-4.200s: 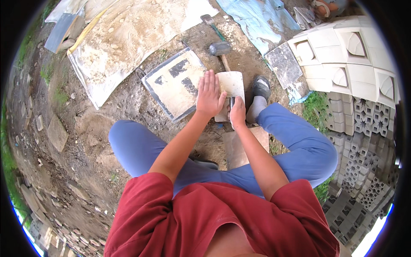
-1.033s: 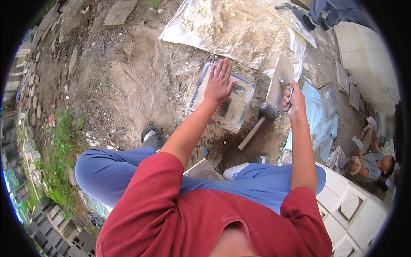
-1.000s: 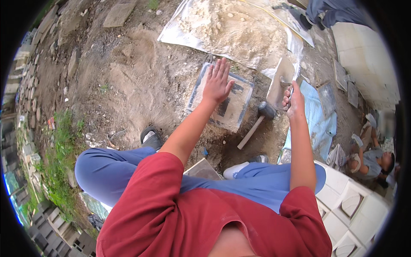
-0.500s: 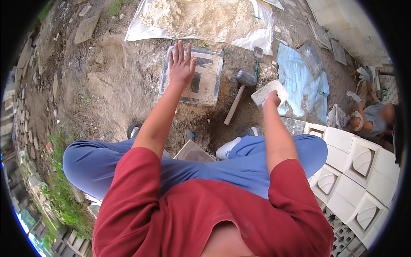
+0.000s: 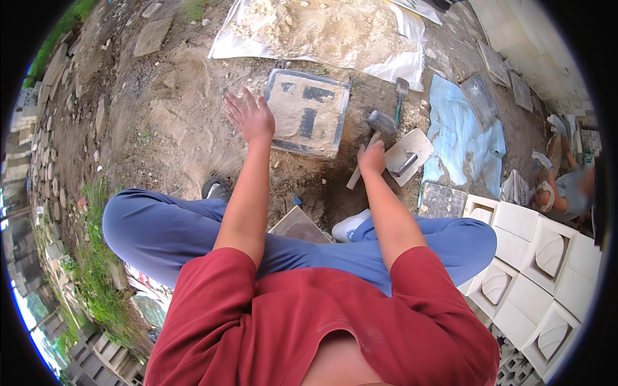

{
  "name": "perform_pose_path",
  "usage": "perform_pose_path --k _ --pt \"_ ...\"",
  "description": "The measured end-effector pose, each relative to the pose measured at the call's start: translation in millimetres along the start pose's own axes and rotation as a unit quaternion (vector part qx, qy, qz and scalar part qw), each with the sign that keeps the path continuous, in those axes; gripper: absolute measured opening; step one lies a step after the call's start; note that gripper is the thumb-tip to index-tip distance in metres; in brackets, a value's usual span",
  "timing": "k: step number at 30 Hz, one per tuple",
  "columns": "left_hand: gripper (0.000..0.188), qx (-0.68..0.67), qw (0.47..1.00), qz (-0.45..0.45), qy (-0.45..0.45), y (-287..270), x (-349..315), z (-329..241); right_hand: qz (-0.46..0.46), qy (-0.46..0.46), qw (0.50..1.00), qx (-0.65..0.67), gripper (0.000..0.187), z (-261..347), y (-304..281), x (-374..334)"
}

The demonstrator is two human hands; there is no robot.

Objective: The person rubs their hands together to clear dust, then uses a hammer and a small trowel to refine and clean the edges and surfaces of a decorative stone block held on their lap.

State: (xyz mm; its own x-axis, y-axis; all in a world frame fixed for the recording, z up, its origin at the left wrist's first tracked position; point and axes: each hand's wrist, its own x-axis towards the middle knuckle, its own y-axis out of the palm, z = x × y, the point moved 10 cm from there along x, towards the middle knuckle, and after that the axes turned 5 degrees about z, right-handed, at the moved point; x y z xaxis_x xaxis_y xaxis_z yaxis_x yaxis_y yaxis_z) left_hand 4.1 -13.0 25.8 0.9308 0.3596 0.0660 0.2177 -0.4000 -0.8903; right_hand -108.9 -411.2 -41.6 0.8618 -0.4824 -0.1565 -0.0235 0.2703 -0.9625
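Observation:
My left hand [image 5: 251, 117] is open with fingers spread, held beside the left edge of a square metal-framed mould [image 5: 344, 122] caked with pale sand or mix. It holds nothing. My right hand [image 5: 371, 158] is closed around the wooden handle of a mallet [image 5: 382, 122] with a dark, thick head, lying on the dirt right of the mould. Just right of that hand lies a plastering float [image 5: 417, 145], a pale, dusty flat plate with its short handle facing up.
Beyond the mould, a white sheet [image 5: 222, 45] bears pale sand. A small shovel [image 5: 401, 90] and a blue sheet [image 5: 444, 109] lie to the right. Stacked cream blocks [image 5: 515, 257] stand at my right; another person [image 5: 566, 186] sits behind them. A square slab [image 5: 299, 226] is between my feet.
My right hand has put the float down on the ground and moved left onto the mallet handle. My left hand has shifted from over the mould to its left side.

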Motion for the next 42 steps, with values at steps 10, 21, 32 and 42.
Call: perform_pose_path --k 10,21,32,42 --pt "0.051 -0.341 0.938 0.022 0.047 3 -3 52 0.003 0.118 0.972 0.206 0.044 8 -28 10" --pt "0.041 -0.416 0.901 0.095 -0.074 29 -7 67 0.046 -0.216 0.964 0.147 0.056 198 -88 -60" --pt "0.041 -0.403 0.907 0.106 -0.061 23 -3 71 0.110 -0.225 0.962 0.105 0.054 234 -61 -73" --pt "0.039 -0.425 0.894 0.117 -0.074 25 -8 62 0.085 -0.238 0.959 0.127 0.052 222 -58 -77"
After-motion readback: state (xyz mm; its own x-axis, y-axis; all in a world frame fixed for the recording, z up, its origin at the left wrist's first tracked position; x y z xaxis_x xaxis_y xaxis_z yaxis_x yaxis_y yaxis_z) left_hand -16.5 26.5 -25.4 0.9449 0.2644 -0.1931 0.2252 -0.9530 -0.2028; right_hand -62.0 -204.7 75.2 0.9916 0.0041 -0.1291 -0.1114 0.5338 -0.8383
